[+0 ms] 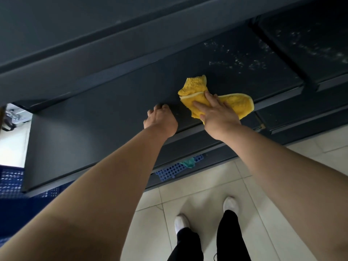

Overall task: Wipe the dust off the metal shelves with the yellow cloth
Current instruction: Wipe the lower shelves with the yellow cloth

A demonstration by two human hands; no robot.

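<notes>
A crumpled yellow cloth (237, 103) lies on the dark grey metal shelf (105, 110) near its front edge. My right hand (216, 113) presses flat on the cloth with straight, spread fingers. My left hand (161, 120) rests on the shelf just left of the cloth, fingers curled down onto the bare surface, holding nothing. White dust specks (239, 59) cover the shelf beyond and to the right of the cloth. The part of the shelf to the left looks smooth and dark.
More dark shelves sit above (75, 34) and to the right (308, 44), the right one dusty too. Below the shelf lies a blue perforated plastic piece (173, 169) with a green rag (188, 162). A blue crate (11, 181) stands at left. My feet stand on pale floor tiles (207, 185).
</notes>
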